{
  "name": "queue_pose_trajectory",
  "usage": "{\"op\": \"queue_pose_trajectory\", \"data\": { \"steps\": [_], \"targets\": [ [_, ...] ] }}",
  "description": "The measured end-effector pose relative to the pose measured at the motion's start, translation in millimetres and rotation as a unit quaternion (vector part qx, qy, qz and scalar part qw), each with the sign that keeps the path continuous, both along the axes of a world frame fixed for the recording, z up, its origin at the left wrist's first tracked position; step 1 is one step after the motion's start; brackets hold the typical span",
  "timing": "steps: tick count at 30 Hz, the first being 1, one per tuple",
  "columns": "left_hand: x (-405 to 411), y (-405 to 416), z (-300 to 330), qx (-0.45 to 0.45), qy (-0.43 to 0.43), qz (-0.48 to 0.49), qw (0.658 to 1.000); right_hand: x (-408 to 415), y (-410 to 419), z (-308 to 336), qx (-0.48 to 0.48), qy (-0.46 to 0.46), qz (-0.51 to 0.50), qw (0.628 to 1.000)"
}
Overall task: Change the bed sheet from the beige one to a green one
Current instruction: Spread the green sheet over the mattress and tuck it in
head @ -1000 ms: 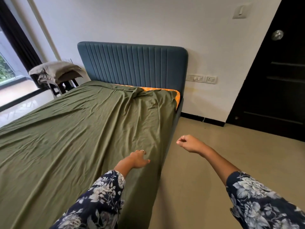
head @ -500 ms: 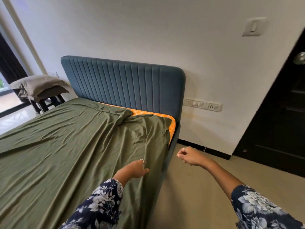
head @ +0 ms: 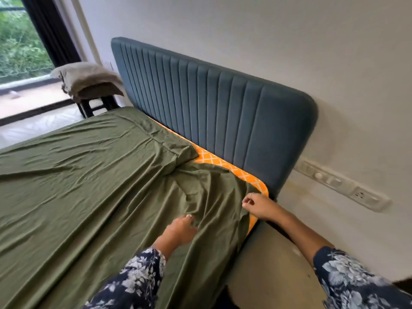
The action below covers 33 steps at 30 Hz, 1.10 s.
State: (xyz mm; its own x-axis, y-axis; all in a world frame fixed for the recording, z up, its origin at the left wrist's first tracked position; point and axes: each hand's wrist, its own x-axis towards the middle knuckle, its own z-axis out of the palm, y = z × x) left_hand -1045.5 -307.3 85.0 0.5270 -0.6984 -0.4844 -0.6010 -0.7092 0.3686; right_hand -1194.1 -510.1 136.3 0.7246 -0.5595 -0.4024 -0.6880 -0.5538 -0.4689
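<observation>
A green sheet (head: 89, 186) covers the bed from lower left toward the headboard (head: 223, 112), leaving an orange mattress (head: 225, 163) corner bare at centre right. The right hand (head: 259, 206), nearer that corner, pinches the sheet's edge; the left hand (head: 180, 230), fingers curled, appears to grip the cloth just beside it.

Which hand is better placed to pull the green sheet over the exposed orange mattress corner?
Right. The right hand already pinches the green sheet edge beside the uncovered mattress corner near the headboard. The left hand rests farther in on the sheet.
</observation>
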Motion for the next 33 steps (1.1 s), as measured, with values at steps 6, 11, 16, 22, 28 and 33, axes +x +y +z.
{"op": "queue_pose_trajectory", "data": {
  "steps": [6,11,16,22,28,33],
  "targets": [
    [55,-109,-86,0.035,0.050,0.048,0.997,98,-115,-89,-0.001,0.079,0.068,0.995],
    [82,-194,-141,0.016,0.016,0.130,0.991,145,-190,-153,-0.035,0.110,0.085,0.990],
    [98,-261,-190,-0.019,-0.063,0.223,0.973,170,-238,-215,-0.069,0.128,0.087,0.986],
    [107,-306,-242,-0.054,-0.129,0.293,0.946,192,-260,-278,-0.109,0.090,0.133,0.981],
    [102,-335,-227,-0.080,-0.122,0.357,0.923,181,-264,-286,0.102,-0.112,0.031,0.988],
    [24,-379,-192,-0.199,-0.015,0.449,0.871,103,-286,-243,0.191,-0.216,-0.051,0.956]
  ]
}}
